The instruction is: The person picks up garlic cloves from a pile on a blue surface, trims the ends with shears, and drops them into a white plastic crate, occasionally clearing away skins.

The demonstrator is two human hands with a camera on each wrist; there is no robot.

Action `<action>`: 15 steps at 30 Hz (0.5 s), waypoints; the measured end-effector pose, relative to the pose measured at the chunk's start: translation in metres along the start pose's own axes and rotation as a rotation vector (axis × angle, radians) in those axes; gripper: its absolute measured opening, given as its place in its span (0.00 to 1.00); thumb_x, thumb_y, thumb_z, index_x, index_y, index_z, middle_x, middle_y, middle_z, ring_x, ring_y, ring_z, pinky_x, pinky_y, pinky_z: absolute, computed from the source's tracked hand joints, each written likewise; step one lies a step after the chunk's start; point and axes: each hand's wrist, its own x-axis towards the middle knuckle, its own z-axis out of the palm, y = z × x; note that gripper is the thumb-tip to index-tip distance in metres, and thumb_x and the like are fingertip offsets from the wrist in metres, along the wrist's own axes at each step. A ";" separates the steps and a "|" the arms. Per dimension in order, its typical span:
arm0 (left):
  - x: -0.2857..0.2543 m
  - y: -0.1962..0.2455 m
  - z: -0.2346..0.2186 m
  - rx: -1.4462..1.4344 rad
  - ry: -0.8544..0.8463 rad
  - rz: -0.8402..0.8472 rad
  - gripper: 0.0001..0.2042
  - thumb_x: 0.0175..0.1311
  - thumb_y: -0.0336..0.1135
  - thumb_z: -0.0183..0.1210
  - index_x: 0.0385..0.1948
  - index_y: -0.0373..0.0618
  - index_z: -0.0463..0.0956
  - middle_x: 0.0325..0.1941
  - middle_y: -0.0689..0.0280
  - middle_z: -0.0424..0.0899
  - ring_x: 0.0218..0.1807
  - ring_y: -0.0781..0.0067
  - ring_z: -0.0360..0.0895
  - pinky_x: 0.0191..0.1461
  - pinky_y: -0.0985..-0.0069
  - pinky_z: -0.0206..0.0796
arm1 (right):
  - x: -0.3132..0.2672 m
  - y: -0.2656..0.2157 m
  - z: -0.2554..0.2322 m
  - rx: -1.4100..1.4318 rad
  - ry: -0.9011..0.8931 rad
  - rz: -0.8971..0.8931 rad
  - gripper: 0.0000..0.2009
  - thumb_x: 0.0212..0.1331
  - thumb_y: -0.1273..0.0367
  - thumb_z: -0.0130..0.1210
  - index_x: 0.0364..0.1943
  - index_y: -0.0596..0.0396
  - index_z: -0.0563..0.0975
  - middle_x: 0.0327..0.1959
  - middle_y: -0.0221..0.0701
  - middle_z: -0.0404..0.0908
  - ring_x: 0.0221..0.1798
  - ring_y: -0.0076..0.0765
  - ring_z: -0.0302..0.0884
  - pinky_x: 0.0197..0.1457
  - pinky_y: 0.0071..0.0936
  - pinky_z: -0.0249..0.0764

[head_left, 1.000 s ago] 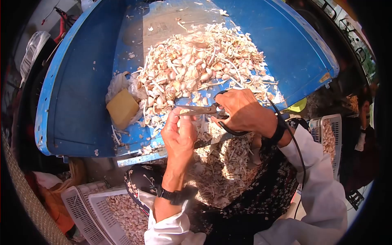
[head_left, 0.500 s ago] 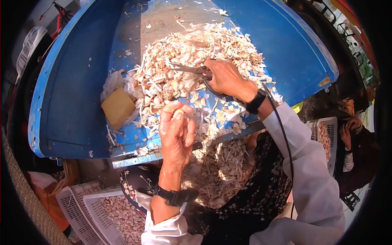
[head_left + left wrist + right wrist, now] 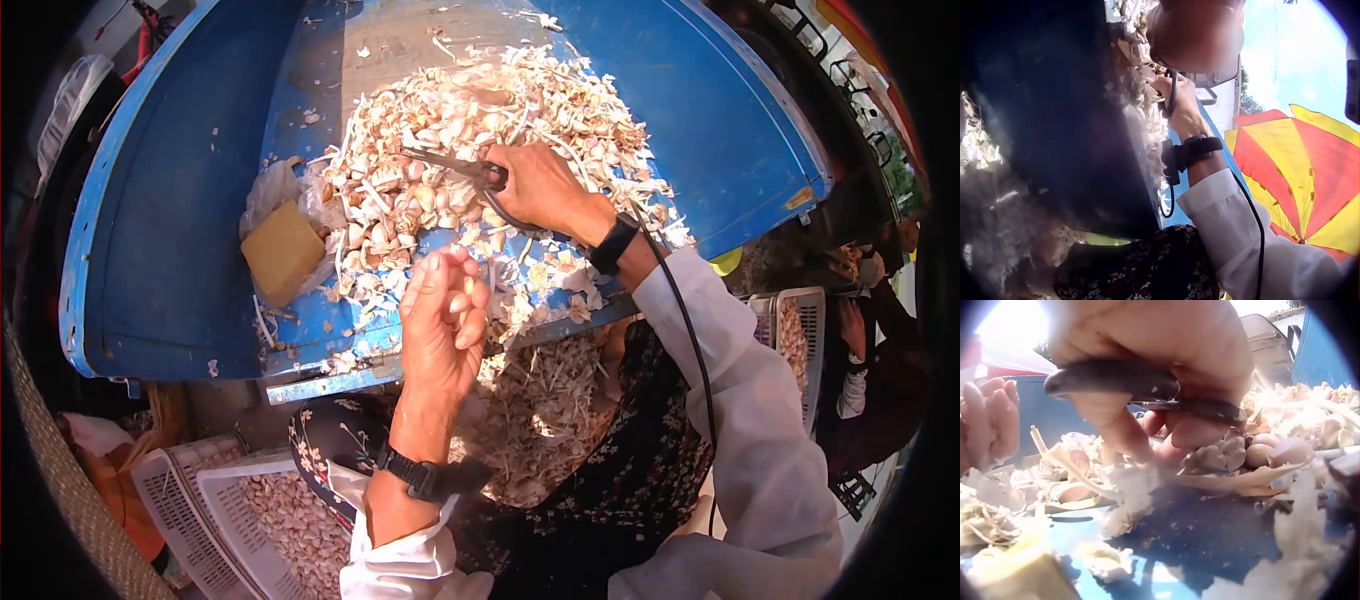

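My right hand (image 3: 545, 190) grips a pair of dark scissors (image 3: 445, 161), their blades pointing left over the heap of garlic cloves and skins (image 3: 560, 90). In the right wrist view the scissor handles (image 3: 1116, 380) loop about the hand, and its fingertips reach down among the cloves (image 3: 1260, 454). Nearer the body, my left hand (image 3: 438, 335) is raised palm up at the front of the blue tray (image 3: 180, 200), fingers curled and thumb upright. A small pale garlic clove (image 3: 468, 285) shows between its fingers, mostly hidden.
A yellowish block (image 3: 283, 255) lies beside a clear plastic bag (image 3: 268, 195) at the tray's left. White crates (image 3: 225, 490) with cloves stand below left; another crate (image 3: 812, 350) is at right. Trimmings (image 3: 540, 420) fill the lap. A cable (image 3: 690, 360) runs along the right sleeve.
The scissors were at the left fingertips; my right hand has carried them up and left over the garlic heap. My left hand has drawn its fingers inward.
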 end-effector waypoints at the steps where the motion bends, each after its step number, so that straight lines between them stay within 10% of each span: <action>1: 0.000 -0.001 -0.001 -0.001 0.001 -0.001 0.09 0.65 0.35 0.56 0.39 0.38 0.72 0.36 0.63 0.75 0.25 0.85 0.69 0.13 0.93 0.52 | 0.000 -0.001 0.000 0.008 0.009 -0.029 0.12 0.46 0.60 0.60 0.22 0.55 0.76 0.19 0.45 0.76 0.27 0.57 0.76 0.31 0.46 0.69; 4: 0.000 -0.002 -0.001 0.110 -0.003 0.056 0.09 0.65 0.34 0.56 0.39 0.38 0.73 0.36 0.64 0.75 0.25 0.84 0.70 0.13 0.93 0.53 | -0.005 -0.008 -0.013 0.022 -0.021 -0.023 0.15 0.43 0.58 0.64 0.23 0.56 0.76 0.19 0.45 0.76 0.28 0.57 0.76 0.30 0.43 0.69; 10: -0.001 -0.003 0.009 0.238 0.017 0.003 0.12 0.66 0.39 0.55 0.43 0.39 0.73 0.32 0.68 0.75 0.25 0.86 0.69 0.15 0.93 0.53 | -0.043 -0.043 -0.032 0.648 0.026 -0.025 0.10 0.45 0.68 0.65 0.29 0.58 0.77 0.20 0.25 0.75 0.26 0.17 0.71 0.29 0.20 0.67; 15: -0.003 -0.009 0.003 0.366 0.009 0.037 0.13 0.66 0.37 0.56 0.45 0.40 0.72 0.29 0.69 0.77 0.20 0.89 0.66 0.15 0.93 0.52 | -0.072 -0.061 -0.018 0.303 0.201 -0.458 0.13 0.34 0.74 0.65 0.29 0.58 0.76 0.21 0.33 0.73 0.24 0.41 0.72 0.29 0.30 0.70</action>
